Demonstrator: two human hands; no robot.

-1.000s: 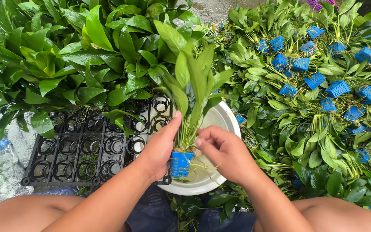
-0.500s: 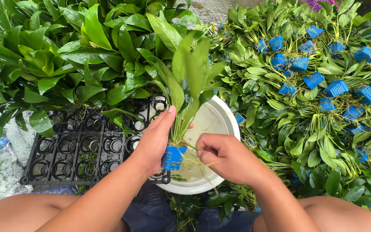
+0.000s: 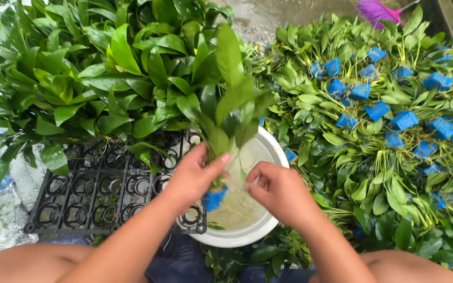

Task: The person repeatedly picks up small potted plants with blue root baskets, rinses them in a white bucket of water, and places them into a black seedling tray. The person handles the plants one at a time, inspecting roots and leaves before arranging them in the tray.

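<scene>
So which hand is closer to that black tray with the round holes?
Left. The left hand holds a plant over the black tray's right edge; the right hand is farther right, over the white bowl.

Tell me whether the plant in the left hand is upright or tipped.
Upright. The left hand grips the plant at its stem, leaves pointing up and its blue pot hanging below, over the white bowl.

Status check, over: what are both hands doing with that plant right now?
Left hand grips plant above its blue net pot. Right hand at its base, over white bowl. Black tray alongside, nothing blocking.
</scene>
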